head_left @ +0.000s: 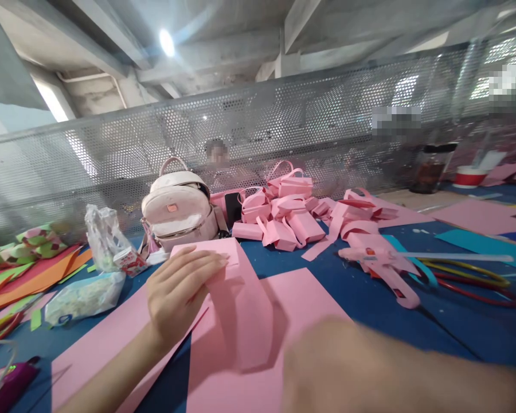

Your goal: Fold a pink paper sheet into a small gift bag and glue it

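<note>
My left hand [180,289] has its fingers wrapped over the top of a curved pink paper piece [245,310], holding it above flat pink sheets. One pink sheet [107,344] lies under my left forearm, and another pink sheet [301,292] lies beneath the curved piece. My right hand [327,361] is a motion-smeared shape at the lower right, over the near part of that sheet; its fingers cannot be made out. To the right, a pink glue gun [382,267] with a clear glue stick lies on the blue table.
A pale backpack [178,206] stands behind my left hand. Folded pink paper pieces [290,212] are heaped at the back middle. Plastic bags [86,295] and orange sheets [38,281] lie left. Yellow and red cords [473,281], a dark jar [432,169] and a cup [470,176] are right.
</note>
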`<state>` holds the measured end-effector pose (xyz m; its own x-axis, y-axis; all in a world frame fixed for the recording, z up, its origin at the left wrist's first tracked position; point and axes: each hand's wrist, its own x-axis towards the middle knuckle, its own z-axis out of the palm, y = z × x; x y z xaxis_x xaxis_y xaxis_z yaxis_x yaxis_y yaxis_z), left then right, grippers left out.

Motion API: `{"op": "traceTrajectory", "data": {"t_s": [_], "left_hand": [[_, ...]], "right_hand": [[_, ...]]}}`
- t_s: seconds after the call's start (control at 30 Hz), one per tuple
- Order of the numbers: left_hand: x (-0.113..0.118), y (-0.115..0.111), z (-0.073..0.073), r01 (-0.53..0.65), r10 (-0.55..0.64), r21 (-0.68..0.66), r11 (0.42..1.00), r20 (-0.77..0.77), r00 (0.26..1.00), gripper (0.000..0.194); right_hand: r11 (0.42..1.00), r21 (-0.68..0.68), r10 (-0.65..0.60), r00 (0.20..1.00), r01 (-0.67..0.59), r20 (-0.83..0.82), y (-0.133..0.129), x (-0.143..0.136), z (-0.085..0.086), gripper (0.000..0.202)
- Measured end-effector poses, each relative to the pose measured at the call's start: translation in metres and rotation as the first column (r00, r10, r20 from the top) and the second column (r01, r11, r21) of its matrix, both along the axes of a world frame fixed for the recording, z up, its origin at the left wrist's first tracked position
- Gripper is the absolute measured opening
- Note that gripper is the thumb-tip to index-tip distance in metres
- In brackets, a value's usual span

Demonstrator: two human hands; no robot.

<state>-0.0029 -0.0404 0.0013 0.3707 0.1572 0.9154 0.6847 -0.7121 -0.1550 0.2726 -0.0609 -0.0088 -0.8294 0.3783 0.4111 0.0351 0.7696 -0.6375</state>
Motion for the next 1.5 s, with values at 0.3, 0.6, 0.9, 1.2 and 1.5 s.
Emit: {"op": "traceTrajectory", "data": {"t_s": [0.3, 0.6, 0.9, 1.2, 1.5], "left_hand": [[0.015, -0.017, 0.003, 0.003, -0.016, -0.060, 0.998, -0.209, 0.978, 0.023], [0.025, -0.020, 0.016, 0.021, -0.028, -0.078, 0.997, -0.091, 0.995, 0.024], [0.029, -0.017, 0.037, -0.071, 0.162, 0.295, 0.953, -0.297, 0.941, 0.023], [0.037, 0.000, 0.026, -0.078, 0.130, 0.276, 0.958, -0.175, 0.976, 0.023], [0.053, -0.011, 0.025, -0.015, 0.035, 0.143, 0.990, -0.132, 0.991, 0.031]], "right_hand": [[0.975, 0.011, -0.207, 0.926, 0.222, -0.317, 0.056, -0.024, 0.032, 0.008], [0.969, 0.171, -0.104, 0.920, 0.180, -0.377, 0.050, -0.015, 0.035, 0.011], [0.968, 0.200, -0.061, 0.918, 0.150, -0.392, 0.061, -0.011, 0.039, 0.009], [0.982, -0.159, -0.159, 0.908, 0.104, -0.387, 0.071, -0.014, 0.039, 0.018], [0.962, -0.263, -0.161, 0.926, 0.071, -0.341, 0.065, -0.017, 0.037, 0.021]]}}
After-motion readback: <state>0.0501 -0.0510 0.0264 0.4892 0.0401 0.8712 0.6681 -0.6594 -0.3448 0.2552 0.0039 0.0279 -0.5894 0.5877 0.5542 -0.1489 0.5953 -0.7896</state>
